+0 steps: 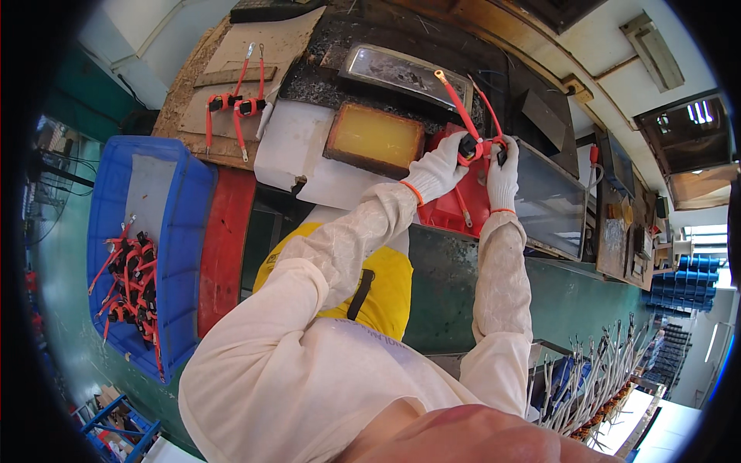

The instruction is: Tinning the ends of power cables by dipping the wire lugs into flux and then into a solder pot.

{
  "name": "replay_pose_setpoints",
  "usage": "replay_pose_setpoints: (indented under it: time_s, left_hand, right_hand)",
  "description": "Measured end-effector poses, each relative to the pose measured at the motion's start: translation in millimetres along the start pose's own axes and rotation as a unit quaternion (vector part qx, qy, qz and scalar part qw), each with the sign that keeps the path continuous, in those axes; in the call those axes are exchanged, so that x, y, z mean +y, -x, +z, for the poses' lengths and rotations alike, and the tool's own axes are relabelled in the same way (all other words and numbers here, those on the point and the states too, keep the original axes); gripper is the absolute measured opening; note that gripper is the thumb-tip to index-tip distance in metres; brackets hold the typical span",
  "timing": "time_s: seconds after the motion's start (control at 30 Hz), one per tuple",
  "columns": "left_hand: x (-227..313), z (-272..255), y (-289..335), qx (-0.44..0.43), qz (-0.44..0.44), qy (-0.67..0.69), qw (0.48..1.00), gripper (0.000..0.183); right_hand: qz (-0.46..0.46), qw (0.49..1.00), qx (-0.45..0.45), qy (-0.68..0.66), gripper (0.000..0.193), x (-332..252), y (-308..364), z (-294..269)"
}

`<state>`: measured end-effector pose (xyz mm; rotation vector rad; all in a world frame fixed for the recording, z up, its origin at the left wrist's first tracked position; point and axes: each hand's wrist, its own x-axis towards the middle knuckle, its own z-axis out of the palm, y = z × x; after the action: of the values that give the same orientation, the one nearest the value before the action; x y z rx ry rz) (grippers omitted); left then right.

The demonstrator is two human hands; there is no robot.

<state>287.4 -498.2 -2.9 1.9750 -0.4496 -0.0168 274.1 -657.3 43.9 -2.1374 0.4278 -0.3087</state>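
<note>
My left hand point(434, 171), in a white glove with an orange cuff band, is closed on a red cable point(457, 100) that has a black part bound on it and a copper-coloured lug on its upper end. Close beside it, my right hand point(502, 182), gloved alike, grips a second red cable point(486, 99) with a black piece near the fingertips. Both are held over a red tray point(444, 210). A lower cable end with a lug hangs between my hands. The fingers partly hide the black parts.
Left of my hands sits a brown-rimmed tray of yellow material point(376, 137), below a metal-framed rectangular pan point(401, 71). Two red cables point(234, 104) lie on a board. A blue bin point(185, 224) holds several more. Many pale wires point(594, 378) stand at lower right.
</note>
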Motion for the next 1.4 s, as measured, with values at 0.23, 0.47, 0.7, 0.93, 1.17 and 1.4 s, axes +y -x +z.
replay_pose_setpoints:
  time_s: [0.23,0.47,0.7,0.93,1.17,1.4]
  left_hand:
    - [33.7,-29.2,3.9,-0.042,-0.071,-0.019,0.996,0.073]
    - [32.3,-87.0,35.1,0.006,-0.050,-0.053,0.997,0.064]
    - [-22.9,-197.4,83.4,0.021,-0.058,-0.160,0.985,0.064]
    - [-90.1,-260.7,98.6,-0.059,-0.139,-0.348,0.925,0.063]
    - [-141.3,-267.6,90.9,-0.052,-0.146,-0.359,0.920,0.063]
    - [-162.6,-270.7,84.9,-0.044,-0.194,-0.359,0.912,0.070]
  right_hand:
    - [-0.124,0.991,0.049,0.020,0.037,27.8,-3.8,1.0]
    - [-0.182,0.980,0.040,0.074,0.045,28.2,-0.2,14.8]
    - [-0.213,0.971,0.093,0.051,0.038,19.3,5.0,22.4]
    - [-0.164,0.964,0.127,0.166,0.041,9.7,12.8,34.6]
    - [-0.085,0.971,0.135,0.177,0.041,-3.3,20.7,40.8]
    - [-0.066,0.971,0.115,0.197,0.040,-15.1,18.3,48.3]
